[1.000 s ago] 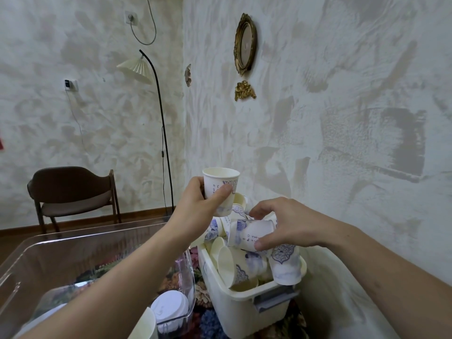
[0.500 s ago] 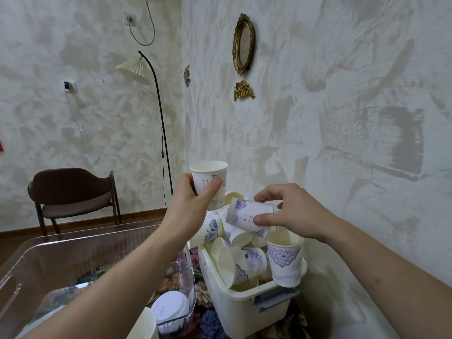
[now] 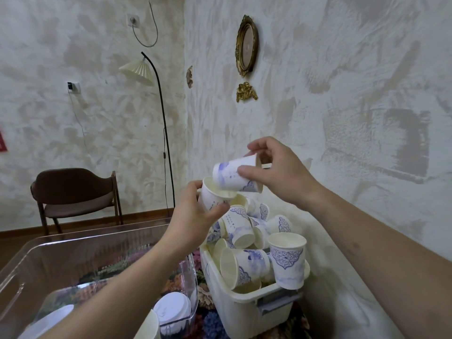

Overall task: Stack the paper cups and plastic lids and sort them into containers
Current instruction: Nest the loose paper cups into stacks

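The left hand grasps 1 upright paper cup, fingers and thumb curled round its tapered white wall; the cup's cream interior faces up. The right hand pinches a 2nd paper cup, thumb and fingers on its wall near the rim. This cup is tilted, base pointing down and left, and its base sits at or just inside the mouth of the left-hand cup. Both cups are matte white paper with blue-violet printed ornament and rolled rims.

Both cups are held above the far end of a cream plastic bin, a rectangular tub with smooth opaque walls and a grey latch handle on its near side. The bin holds a loose pile of paper cups of the same print, lying at mixed angles. 1 cup stands upright at the near right corner; 1 cup lies on its side with the mouth facing left.

To the left stands a clear plastic container, rigid, glossy, with rounded corners. Inside its near right corner lies a stack of white plastic lids, round and domed. A floral patterned cloth shows between and under the 2 containers.

Behind: rough plastered walls, a brown wooden chair, a floor lamp with a pleated shade, and an oval gilt frame.
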